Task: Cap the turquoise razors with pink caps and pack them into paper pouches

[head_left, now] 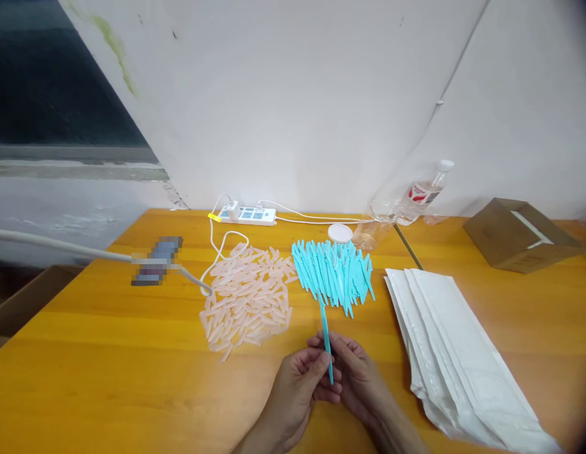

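My left hand (300, 384) and my right hand (359, 375) meet near the table's front edge, both pinching one thin teal plastic stick (326, 337) that points up and away from me. Just beyond it lies a pile of the same teal sticks (335, 271). To the left of that pile is a heap of pale pink translucent caps (248, 296). A fanned stack of white paper pouches (448, 340) lies to the right of my hands.
On the orange wooden table (108, 353) there is a white power strip (248, 215) with cables at the back, a blurred dark object (157, 260), a round white lid (340, 233), a clear plastic bottle (416, 195) lying down, and a cardboard box (520, 234) far right.
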`<state>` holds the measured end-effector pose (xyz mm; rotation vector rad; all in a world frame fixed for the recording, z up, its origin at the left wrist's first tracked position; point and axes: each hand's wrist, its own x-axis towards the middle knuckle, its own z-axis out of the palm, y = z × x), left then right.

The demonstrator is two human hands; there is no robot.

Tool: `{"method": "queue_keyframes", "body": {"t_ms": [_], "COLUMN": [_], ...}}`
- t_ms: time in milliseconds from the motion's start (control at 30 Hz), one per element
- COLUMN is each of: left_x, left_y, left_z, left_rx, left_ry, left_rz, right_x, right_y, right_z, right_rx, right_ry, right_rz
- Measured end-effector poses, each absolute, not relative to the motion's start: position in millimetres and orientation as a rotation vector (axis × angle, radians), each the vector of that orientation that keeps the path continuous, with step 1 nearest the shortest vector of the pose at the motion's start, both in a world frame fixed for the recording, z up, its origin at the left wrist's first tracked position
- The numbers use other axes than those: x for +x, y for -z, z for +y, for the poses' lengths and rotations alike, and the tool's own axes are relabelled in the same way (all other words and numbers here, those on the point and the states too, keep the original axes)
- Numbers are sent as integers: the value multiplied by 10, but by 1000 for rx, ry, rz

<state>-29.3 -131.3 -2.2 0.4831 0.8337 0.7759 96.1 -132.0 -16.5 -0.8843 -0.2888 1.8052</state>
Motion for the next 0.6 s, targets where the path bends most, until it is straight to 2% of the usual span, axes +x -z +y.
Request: {"method": "queue_keyframes", "body": {"t_ms": [267,400,533,600], "left_x": [-275,-494,-940,-1095], "left_y": [7,9,31,41], "left_z": [-1333,-1288,-1033,-888], "left_rx": [808,1290,1893,2142], "left_ry": [-732,-639,-770,-710], "left_rz": [1011,1186,1497,1544], "right_x": [975,1237,1532,1591], "right_y": [210,191,92,50], "right_z": [-1311,-1319,-1367,-1397], "right_rx": [-921,-1217,-1525,-1580], "right_ry": [-1801,-1702,-1661,-1614], "right_rz": [-458,-776,-1139,-1308]}}
